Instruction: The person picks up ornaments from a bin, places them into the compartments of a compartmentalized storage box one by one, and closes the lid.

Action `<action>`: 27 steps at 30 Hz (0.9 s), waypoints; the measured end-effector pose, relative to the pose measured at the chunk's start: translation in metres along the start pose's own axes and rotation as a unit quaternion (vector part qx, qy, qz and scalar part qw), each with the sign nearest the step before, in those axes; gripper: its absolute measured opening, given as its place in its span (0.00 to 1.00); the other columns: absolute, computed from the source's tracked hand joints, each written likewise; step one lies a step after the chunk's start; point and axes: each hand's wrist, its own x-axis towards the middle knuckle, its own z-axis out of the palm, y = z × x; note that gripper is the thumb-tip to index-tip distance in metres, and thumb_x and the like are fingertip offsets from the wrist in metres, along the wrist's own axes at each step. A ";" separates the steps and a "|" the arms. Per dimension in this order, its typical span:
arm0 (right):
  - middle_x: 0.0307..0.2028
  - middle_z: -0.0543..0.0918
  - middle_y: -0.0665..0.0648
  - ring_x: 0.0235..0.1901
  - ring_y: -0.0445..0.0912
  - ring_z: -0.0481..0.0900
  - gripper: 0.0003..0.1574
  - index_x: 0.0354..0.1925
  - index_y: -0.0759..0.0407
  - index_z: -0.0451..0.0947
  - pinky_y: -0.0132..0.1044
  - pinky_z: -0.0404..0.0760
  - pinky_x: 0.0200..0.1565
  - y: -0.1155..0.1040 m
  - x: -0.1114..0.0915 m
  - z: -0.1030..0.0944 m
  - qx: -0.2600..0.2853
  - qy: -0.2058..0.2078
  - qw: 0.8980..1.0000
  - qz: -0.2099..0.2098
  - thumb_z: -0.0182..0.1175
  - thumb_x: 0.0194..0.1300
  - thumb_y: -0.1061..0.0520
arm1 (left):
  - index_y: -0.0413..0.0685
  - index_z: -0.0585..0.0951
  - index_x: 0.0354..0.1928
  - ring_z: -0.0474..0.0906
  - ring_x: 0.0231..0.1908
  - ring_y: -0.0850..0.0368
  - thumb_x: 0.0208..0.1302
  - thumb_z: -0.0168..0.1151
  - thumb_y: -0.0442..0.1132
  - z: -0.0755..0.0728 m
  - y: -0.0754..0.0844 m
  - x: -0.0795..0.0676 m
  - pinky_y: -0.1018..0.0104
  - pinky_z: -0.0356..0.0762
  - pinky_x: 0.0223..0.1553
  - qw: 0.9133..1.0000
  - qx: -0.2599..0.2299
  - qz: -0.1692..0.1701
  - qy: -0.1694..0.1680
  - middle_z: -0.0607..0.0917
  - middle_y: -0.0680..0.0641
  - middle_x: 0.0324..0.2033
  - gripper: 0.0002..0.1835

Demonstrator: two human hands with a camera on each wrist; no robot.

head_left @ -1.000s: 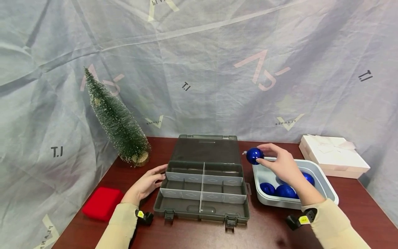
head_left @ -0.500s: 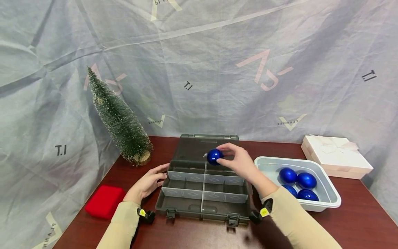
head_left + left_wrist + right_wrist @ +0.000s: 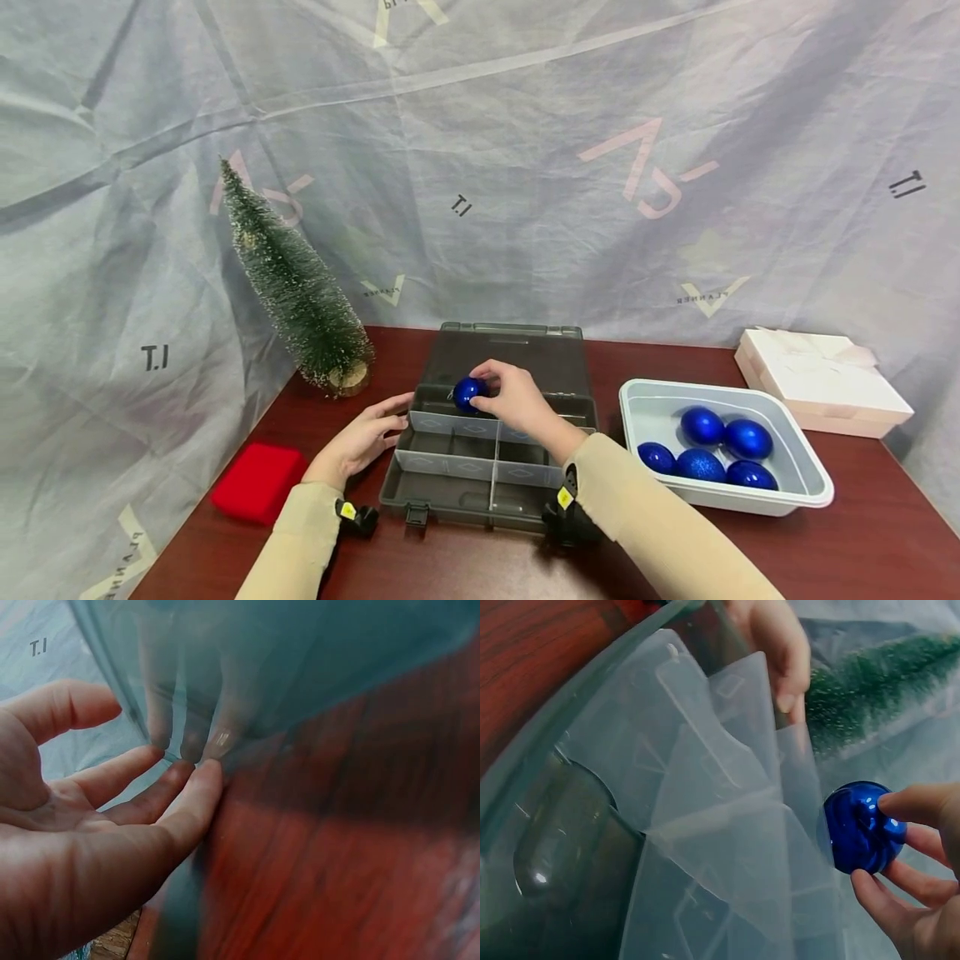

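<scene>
A shiny blue Christmas ball [image 3: 468, 394] is pinched between the thumb and fingers of my right hand [image 3: 517, 404], over the back left compartment of a dark see-through divider box [image 3: 450, 487]. The box lies open, its lid [image 3: 510, 358] folded back. In the right wrist view the ball [image 3: 862, 827] appears just beyond the clear dividers [image 3: 705, 825]. My left hand [image 3: 360, 442] rests against the box's left side; in the left wrist view its straight fingers [image 3: 199, 799] touch the smooth outer wall.
To the right, a white tub [image 3: 806, 467] holds several blue balls [image 3: 701, 465]. Behind it sits a pale gift box [image 3: 825, 379] with a bow. A small frosted tree [image 3: 292, 283] stands at the back left, and a red box [image 3: 258, 483] lies at the front left.
My right hand has carried the blue ball leftward from above the white tub to the box's back left compartment, lowering it slightly at the end. My left hand has stayed at the box's side.
</scene>
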 end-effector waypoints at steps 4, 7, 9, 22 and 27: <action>0.49 0.85 0.57 0.46 0.51 0.83 0.19 0.51 0.57 0.82 0.48 0.81 0.51 0.003 0.004 0.008 -0.027 -0.004 1.000 -0.013 0.74 0.61 0.61 | 0.38 0.55 0.79 0.58 0.66 0.44 0.74 0.49 0.30 0.001 0.000 0.002 0.52 0.63 0.61 1.000 -0.002 -0.004 0.004 0.51 0.37 0.78 0.34; 0.48 0.85 0.57 0.45 0.51 0.83 0.19 0.51 0.57 0.82 0.48 0.81 0.50 0.006 0.005 0.013 -0.041 -0.006 0.999 -0.017 0.74 0.61 0.61 | 0.39 0.56 0.79 0.59 0.66 0.45 0.74 0.49 0.29 0.001 0.000 0.003 0.52 0.63 0.62 1.000 -0.003 -0.009 0.007 0.52 0.38 0.78 0.34; 0.47 0.85 0.57 0.45 0.51 0.83 0.19 0.50 0.57 0.82 0.48 0.81 0.50 0.007 0.006 0.016 -0.049 -0.008 0.999 -0.018 0.74 0.61 0.61 | 0.39 0.56 0.80 0.61 0.65 0.46 0.74 0.49 0.29 0.000 -0.001 0.002 0.52 0.63 0.62 1.000 -0.004 -0.010 0.005 0.53 0.38 0.77 0.34; 0.46 0.86 0.57 0.46 0.52 0.84 0.14 0.47 0.56 0.81 0.47 0.82 0.48 0.007 0.010 0.029 -0.139 -0.032 0.990 0.000 0.72 0.63 0.59 | 0.37 0.55 0.79 0.59 0.67 0.45 0.74 0.49 0.28 -0.001 -0.003 -0.002 0.50 0.62 0.63 1.000 -0.008 -0.009 0.006 0.53 0.36 0.77 0.34; 0.38 0.83 0.56 0.33 0.49 0.78 0.09 0.41 0.57 0.80 0.45 0.79 0.39 0.005 0.009 0.025 -0.156 -0.036 0.987 0.012 0.70 0.64 0.61 | 0.36 0.54 0.79 0.66 0.62 0.50 0.74 0.48 0.28 -0.001 -0.003 0.001 0.53 0.66 0.61 1.000 -0.009 -0.004 -0.003 0.53 0.35 0.77 0.34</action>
